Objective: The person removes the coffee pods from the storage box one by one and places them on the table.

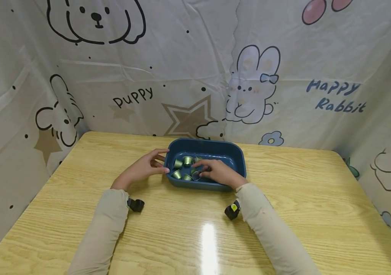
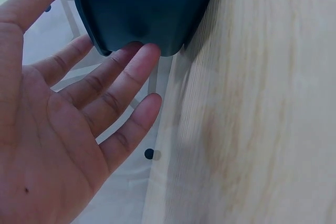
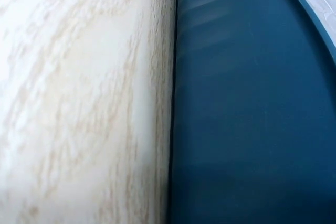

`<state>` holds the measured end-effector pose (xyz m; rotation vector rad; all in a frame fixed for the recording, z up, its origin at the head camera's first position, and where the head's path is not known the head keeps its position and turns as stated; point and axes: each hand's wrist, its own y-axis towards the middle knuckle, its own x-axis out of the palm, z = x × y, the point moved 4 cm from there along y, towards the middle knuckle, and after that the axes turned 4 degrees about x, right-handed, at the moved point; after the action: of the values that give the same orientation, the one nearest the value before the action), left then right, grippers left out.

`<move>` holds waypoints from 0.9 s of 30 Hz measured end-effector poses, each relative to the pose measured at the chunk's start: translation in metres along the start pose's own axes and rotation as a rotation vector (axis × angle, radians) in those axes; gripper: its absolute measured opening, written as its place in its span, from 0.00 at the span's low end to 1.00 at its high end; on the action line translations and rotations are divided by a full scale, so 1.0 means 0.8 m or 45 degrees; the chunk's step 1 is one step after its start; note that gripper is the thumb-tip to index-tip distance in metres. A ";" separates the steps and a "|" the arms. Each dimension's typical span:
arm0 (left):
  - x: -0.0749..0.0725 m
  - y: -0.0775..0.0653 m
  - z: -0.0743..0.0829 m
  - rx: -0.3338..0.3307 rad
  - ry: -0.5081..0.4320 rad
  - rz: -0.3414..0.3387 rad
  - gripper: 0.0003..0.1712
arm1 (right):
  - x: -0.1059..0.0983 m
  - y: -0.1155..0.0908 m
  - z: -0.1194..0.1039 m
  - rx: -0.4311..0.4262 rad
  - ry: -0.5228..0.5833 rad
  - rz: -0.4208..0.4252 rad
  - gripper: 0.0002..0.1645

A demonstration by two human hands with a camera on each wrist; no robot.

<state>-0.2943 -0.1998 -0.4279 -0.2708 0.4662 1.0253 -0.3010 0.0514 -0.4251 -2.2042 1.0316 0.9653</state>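
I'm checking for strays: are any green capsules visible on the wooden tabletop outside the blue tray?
No, in the head view the visible green capsules all lie inside the blue tray, where the right hand reaches.

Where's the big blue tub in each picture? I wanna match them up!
Head: the blue tub is near the middle, a bit low.
Left wrist: its end is at the top, a bit left of centre, cut off by the edge.
Right wrist: its side fills most of the right half.
Shared landmark: the wooden table, right side in left wrist, left side in right wrist.
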 end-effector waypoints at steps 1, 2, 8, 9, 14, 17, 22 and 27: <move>0.000 0.000 0.000 0.000 -0.003 0.002 0.44 | 0.000 0.001 0.000 -0.001 -0.002 0.000 0.22; -0.001 0.000 0.001 -0.002 -0.007 0.005 0.44 | 0.000 0.001 0.001 -0.003 0.000 -0.003 0.22; -0.001 -0.002 0.004 0.002 -0.012 0.005 0.44 | 0.002 0.003 0.003 0.003 0.024 -0.027 0.22; -0.001 -0.002 0.003 0.003 -0.010 0.002 0.44 | 0.002 0.003 0.003 0.003 0.027 -0.031 0.22; 0.000 -0.001 0.001 -0.015 -0.023 -0.001 0.44 | 0.001 0.003 0.001 -0.005 0.045 -0.042 0.22; 0.001 -0.001 0.001 -0.025 -0.022 0.000 0.44 | 0.000 0.002 0.000 -0.008 0.048 -0.039 0.22; 0.000 -0.002 0.001 -0.034 -0.023 0.004 0.44 | 0.000 0.002 -0.001 -0.010 0.052 -0.047 0.22; 0.000 -0.002 -0.001 -0.031 -0.036 0.004 0.43 | 0.001 0.004 0.000 -0.013 0.053 -0.035 0.20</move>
<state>-0.2929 -0.2008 -0.4286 -0.2770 0.4291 1.0370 -0.3029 0.0493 -0.4262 -2.2495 1.0148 0.9182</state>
